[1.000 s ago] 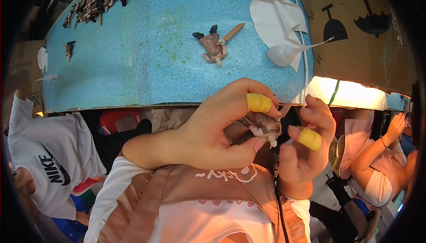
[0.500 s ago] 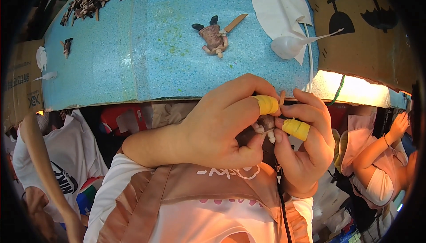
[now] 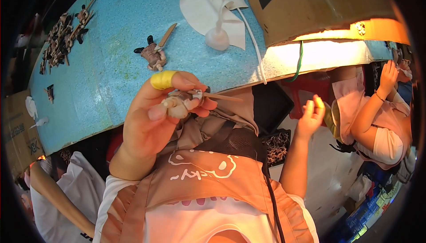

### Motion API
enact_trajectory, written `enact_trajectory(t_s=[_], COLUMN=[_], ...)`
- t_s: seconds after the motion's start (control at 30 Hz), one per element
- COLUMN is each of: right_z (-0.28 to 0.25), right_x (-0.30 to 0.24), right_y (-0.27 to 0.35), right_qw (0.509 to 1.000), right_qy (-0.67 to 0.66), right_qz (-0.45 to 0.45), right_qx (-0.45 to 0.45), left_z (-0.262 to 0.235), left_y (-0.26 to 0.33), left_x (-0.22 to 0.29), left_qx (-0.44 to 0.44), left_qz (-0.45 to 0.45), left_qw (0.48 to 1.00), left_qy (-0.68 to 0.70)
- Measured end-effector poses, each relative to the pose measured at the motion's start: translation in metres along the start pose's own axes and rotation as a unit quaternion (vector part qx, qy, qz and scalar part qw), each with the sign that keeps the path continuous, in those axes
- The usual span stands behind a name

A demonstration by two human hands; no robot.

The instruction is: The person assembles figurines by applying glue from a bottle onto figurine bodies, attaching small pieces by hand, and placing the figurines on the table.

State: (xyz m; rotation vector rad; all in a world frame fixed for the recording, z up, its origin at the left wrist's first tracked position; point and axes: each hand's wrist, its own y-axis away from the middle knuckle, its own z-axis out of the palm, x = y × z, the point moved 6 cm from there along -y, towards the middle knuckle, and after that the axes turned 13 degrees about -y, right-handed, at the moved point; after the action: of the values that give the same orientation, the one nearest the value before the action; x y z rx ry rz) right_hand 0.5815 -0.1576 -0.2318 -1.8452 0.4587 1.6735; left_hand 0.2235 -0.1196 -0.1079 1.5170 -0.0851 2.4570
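Note:
My left hand (image 3: 142, 118), yellow tape round one finger, holds a small doll figurine (image 3: 177, 104) above the table's near edge. The figurine lies on its side between thumb and fingers, its thin tan sword (image 3: 224, 98) pointing right. Well off to the right, my right hand (image 3: 309, 118) is raised with its fingers apart and nothing visible in it. A similar brown figurine (image 3: 153, 57) with black boots and a tan sword lies on the blue table (image 3: 113, 43), beyond my left hand.
Many figurines are heaped (image 3: 57, 43) at the table's far left; a small dark part (image 3: 49, 93) lies nearer. A white cloth and a white squeeze bottle (image 3: 217, 39) lie beside a cardboard box (image 3: 301, 7). Below the edge sits a black tray (image 3: 276, 147) of small parts. People sit on both sides.
My right hand has let go of the figurine and moved away to the right. My left hand has shifted left with the figurine, now turned sideways. The whole view has swung.

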Motion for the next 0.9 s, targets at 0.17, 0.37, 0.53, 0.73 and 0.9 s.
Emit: enact_trajectory(t_s=[0.17,0.37,0.53,0.73,0.9], right_z=[-0.097,-0.175,-0.094,-0.147,-0.120], right_x=[0.246,0.394,0.332,0.384,0.404], right_y=[0.077,0.191,0.189,0.170,0.177], right_qw=[0.882,0.776,0.748,0.782,0.757], right_qy=[0.123,0.100,0.050,0.113,0.097], right_qz=[0.452,0.603,0.656,0.610,0.642], right_qx=[-0.040,-0.153,-0.086,-0.066,-0.077], left_z=[0.022,0.046,0.062,0.095,0.091], left_y=[0.009,0.002,-0.002,-0.011,-0.023], left_x=[-0.012,-0.023,-0.040,-0.063,-0.072], left_qx=[-0.051,-0.042,-0.030,-0.144,-0.109], left_qz=[-0.084,-0.147,-0.150,-0.270,-0.261], left_qw=[0.995,0.982,0.987,0.952,0.959], left_qy=[-0.013,-0.107,-0.051,0.006,0.006])
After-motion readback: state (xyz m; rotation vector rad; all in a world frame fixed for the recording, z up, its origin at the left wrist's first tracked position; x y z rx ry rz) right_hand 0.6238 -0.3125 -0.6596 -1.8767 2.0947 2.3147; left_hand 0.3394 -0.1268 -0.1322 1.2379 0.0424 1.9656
